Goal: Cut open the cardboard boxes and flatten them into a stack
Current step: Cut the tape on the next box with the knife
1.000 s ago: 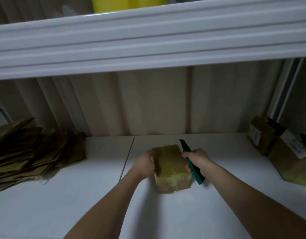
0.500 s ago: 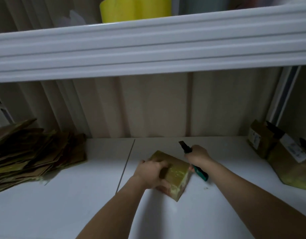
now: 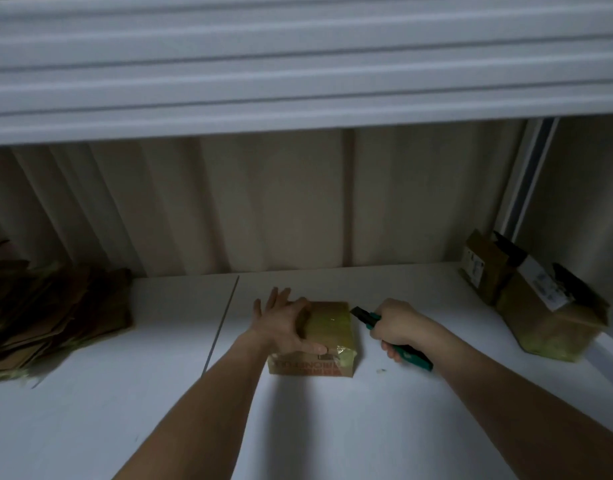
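Cardboard box [image 3: 327, 332], taped shut, sits on the tabletop [image 3: 332, 427]; left hand [image 3: 281, 322] presses it with relaxed fingers, right hand [image 3: 397, 323] grips a green cutter [image 3: 410, 355].

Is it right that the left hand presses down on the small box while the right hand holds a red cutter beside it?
Not quite: the cutter is green, not red, as the head view shows. The rest stands: the left hand presses on the small box while the right hand holds the cutter beside it.

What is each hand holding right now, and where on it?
The right hand grips the green utility knife around the middle of its handle. The left hand holds nothing; it rests spread on the small taped box.
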